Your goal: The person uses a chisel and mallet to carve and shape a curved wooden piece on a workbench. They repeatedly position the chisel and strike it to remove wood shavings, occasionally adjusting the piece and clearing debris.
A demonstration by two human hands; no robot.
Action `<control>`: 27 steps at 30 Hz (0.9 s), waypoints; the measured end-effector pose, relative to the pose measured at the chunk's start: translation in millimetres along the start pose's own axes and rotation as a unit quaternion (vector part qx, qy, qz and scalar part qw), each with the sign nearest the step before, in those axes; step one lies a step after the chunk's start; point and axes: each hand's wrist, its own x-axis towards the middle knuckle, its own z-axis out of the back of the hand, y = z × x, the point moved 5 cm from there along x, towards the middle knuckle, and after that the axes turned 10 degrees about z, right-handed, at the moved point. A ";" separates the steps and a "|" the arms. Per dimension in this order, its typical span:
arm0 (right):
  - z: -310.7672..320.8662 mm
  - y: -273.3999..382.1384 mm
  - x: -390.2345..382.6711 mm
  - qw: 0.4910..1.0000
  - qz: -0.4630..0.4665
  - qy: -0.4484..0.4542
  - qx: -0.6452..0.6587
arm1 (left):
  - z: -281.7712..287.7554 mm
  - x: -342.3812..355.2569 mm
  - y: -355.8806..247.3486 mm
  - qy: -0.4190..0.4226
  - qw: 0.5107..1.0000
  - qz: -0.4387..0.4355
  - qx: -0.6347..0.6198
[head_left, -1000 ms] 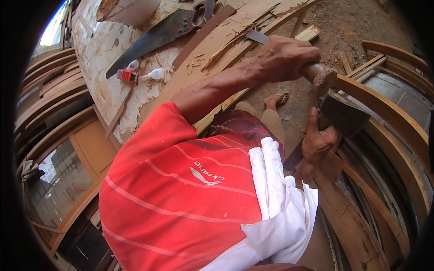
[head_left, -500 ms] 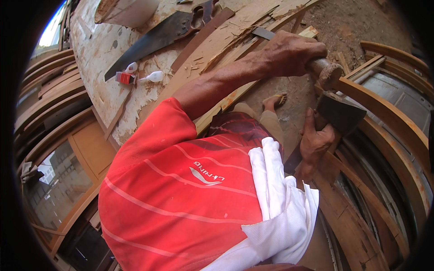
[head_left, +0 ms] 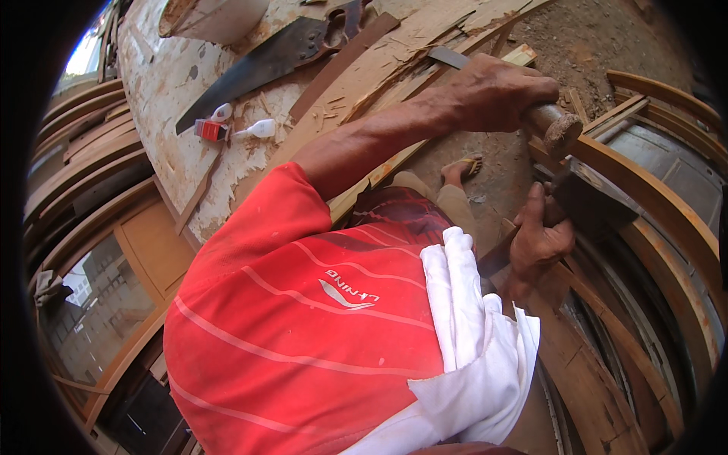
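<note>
My left hand is wrapped round a chisel, across the plank's right side. The chisel's flat metal blade points up and left over the splintered wooden plank, and its round, worn handle end sticks out to the right. Below and to the right, my right hand grips a hatchet with a dark, wedge-shaped head. A small gap separates that head from the chisel's handle end. Most of the hatchet's handle is hidden by my fingers.
Left of the plank, a hand saw lies on a stained work surface, with a white bucket, a small red box and a white-capped bottle. Curved wooden frames stand at the right. A framed pane leans at left.
The hatchet head has moved right and slightly down, away from the chisel's handle end. My right hand went with it. My left hand and the chisel shifted slightly right.
</note>
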 end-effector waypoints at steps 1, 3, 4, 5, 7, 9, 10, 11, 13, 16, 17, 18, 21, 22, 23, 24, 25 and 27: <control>1.5 4.9 1.5 1.000 -0.006 -0.022 0.018 | -0.4 0.9 -1.3 0.004 1.000 0.001 0.001; 0.8 3.8 2.6 1.000 0.015 -0.022 -0.008 | -3.2 1.3 0.7 0.005 1.000 0.003 0.011; -1.5 -3.6 4.8 0.998 0.045 -0.002 -0.052 | -4.6 1.4 1.3 0.003 1.000 0.003 0.017; 1.0 -8.2 5.7 0.995 0.063 0.008 -0.083 | -6.2 -0.8 3.7 0.004 1.000 0.002 0.027; 6.5 -9.1 9.0 0.987 0.087 0.014 -0.132 | -5.9 -4.5 8.9 0.007 0.999 0.000 0.050; 10.7 -3.6 13.2 0.994 0.061 -0.023 -0.091 | -3.5 -0.6 7.1 0.005 0.999 0.004 0.040; 11.2 6.5 13.8 0.998 0.024 -0.058 -0.033 | -3.1 -0.2 5.4 0.006 0.999 0.007 0.034; 11.8 9.6 13.0 0.995 -0.013 -0.092 0.025 | -4.1 1.1 6.5 0.002 1.000 -0.001 0.031; 9.6 2.6 15.4 0.999 0.034 -0.032 -0.028 | -5.1 -1.0 6.9 0.001 0.999 0.000 0.037; 2.7 -12.9 15.9 0.993 0.061 0.025 -0.098 | -7.6 -6.1 9.3 0.005 0.999 -0.001 0.050; 2.2 -14.5 15.2 0.993 0.055 0.031 -0.104 | -7.6 -6.3 9.8 0.008 0.998 -0.002 0.054; 2.8 -16.5 14.7 0.992 0.049 0.034 -0.111 | -6.8 -4.6 10.5 -0.003 0.998 0.015 0.056; 2.8 -18.7 2.7 0.998 -0.027 0.036 -0.043 | 14.9 -1.7 -1.2 -0.064 0.994 0.058 0.071; -0.2 -21.1 -1.2 0.996 -0.077 0.049 0.005 | 34.6 -6.4 -5.7 -0.108 0.988 0.074 0.087; -3.1 -24.0 -7.4 0.989 -0.131 0.054 0.051 | 49.3 -12.7 -10.8 -0.146 0.981 0.082 0.099; -4.9 -26.0 -10.0 0.988 -0.129 0.058 0.062 | 53.8 -18.9 -13.8 -0.123 0.984 0.095 0.083; -8.1 -30.3 -10.4 0.988 -0.122 0.066 0.072 | 59.1 -25.5 -16.2 -0.106 0.986 0.110 0.068; -14.8 -39.8 -12.3 0.985 -0.126 0.082 0.085 | 56.1 -38.3 -24.5 -0.060 0.990 0.123 0.031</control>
